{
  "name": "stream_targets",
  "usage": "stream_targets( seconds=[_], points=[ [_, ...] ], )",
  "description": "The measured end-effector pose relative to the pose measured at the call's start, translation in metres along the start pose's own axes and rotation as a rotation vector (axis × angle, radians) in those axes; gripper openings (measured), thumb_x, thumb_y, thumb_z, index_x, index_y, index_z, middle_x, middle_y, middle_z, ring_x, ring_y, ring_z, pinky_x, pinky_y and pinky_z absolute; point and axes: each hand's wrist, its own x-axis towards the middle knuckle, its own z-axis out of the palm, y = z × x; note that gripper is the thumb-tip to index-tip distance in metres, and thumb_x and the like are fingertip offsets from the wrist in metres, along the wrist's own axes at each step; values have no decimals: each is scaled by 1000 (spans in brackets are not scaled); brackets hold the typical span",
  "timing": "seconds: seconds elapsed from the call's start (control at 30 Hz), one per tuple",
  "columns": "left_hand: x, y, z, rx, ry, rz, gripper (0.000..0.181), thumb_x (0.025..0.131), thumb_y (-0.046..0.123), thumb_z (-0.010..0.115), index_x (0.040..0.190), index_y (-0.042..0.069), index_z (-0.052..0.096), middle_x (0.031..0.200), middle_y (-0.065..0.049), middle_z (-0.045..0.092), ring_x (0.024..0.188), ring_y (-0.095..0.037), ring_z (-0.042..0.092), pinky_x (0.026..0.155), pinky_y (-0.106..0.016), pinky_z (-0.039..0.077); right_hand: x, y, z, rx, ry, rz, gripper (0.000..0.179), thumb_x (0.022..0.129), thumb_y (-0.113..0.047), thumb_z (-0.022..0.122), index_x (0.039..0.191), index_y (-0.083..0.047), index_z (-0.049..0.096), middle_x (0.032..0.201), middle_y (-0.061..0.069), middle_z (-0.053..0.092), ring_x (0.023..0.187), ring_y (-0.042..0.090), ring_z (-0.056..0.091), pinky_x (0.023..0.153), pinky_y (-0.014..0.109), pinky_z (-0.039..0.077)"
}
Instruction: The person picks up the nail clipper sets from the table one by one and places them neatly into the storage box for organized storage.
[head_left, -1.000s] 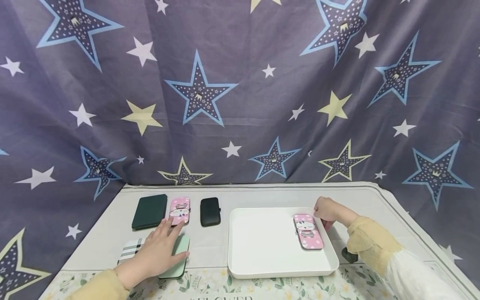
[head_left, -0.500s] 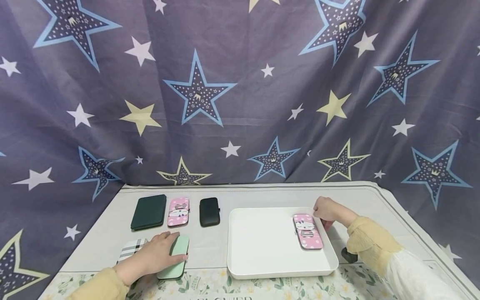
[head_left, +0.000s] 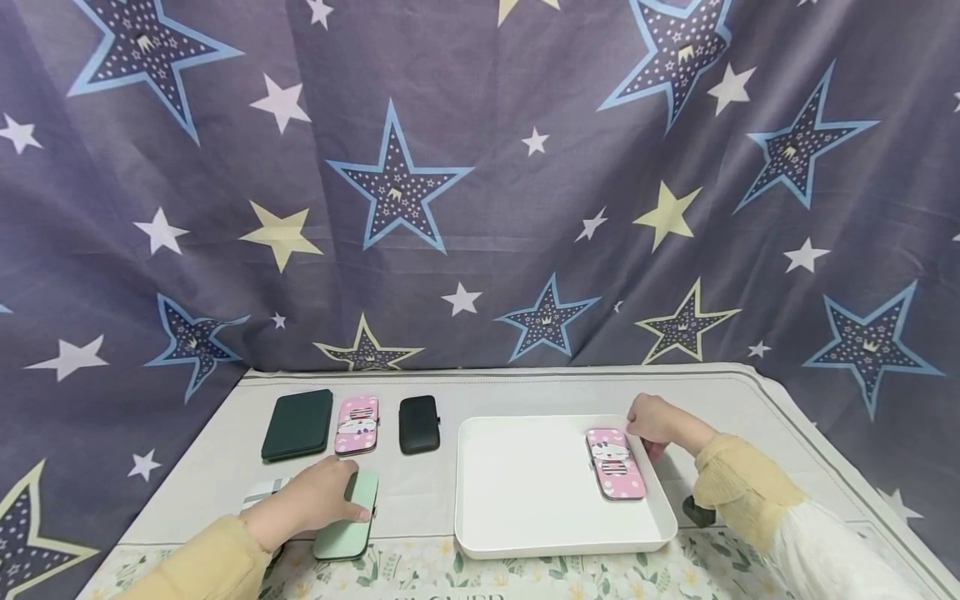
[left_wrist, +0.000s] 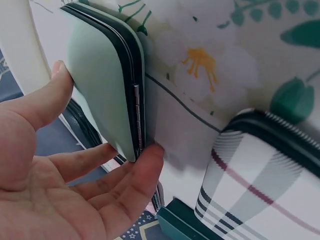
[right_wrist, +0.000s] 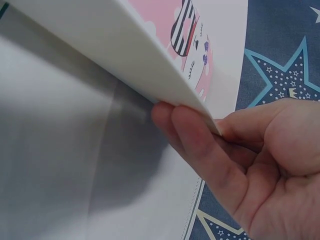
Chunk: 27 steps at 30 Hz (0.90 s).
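Left hand on the mint case, right hand on the tray

Your left hand [head_left: 309, 497] bends around the far part of the mint-green case [head_left: 346, 537], thumb toward its right side, fingertips at its hinged left edge. How firmly they press, you cannot tell. That spread suits a flat case: it takes both long sides at once. The case lies flat on the near left of the tablecloth [head_left: 427, 492], just right of the plaid case [left_wrist: 265, 185], which your left arm partly covers.

Your right hand [head_left: 654, 421] pinches the right wall of the white tray [head_left: 525, 492] near its far corner, thumb and fingers on opposite faces, probably to steady it.

Inside the tray, one pink cat case [head_left: 617, 465] lies flat along the right wall, leaving the left part of the floor bare. On the far left stand-by row, left to right, lie a dark green case [head_left: 297, 425], a second pink case [head_left: 357, 425] and a black case [head_left: 419, 425], spaced apart enough for each to be reached singly. Whatever the cases contain is hidden.
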Motion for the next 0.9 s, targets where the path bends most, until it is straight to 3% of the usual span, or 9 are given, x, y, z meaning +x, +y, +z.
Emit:
stream_targets(
  seconds=[0.33,0.47,0.73,0.9],
  points=[
    [8,-8,-2,-47,24,-7,85,55,44,87,110,-13,59,105,-25,59,97,-36,59,87,-52,49,3,3,2,-11,2,-8,20,89,-1,49,92,9,67,55,9,62,48,16,63,49,27,55],
    [11,-13,-5,-100,10,-45,75,59,40,87,106,-11,61,102,-19,62,93,-31,59,82,-47,52,4,4,2,-14,1,-8,21,89,-1,49,92,9,67,56,9,62,48,17,63,49,28,55],
    [9,-21,-10,-218,0,-37,48,71,25,83,102,-5,61,94,-9,62,77,-18,55,67,-35,50,3,2,2,-2,-3,1,21,89,-1,49,93,10,66,57,10,62,49,17,64,50,28,55],
    [6,-22,-14,-400,-30,-84,38,76,11,78,104,-8,60,87,-9,59,69,-17,57,61,-34,53,1,1,2,-4,1,-2,21,89,0,49,94,11,66,57,10,62,49,17,64,49,28,55]
  ],
)
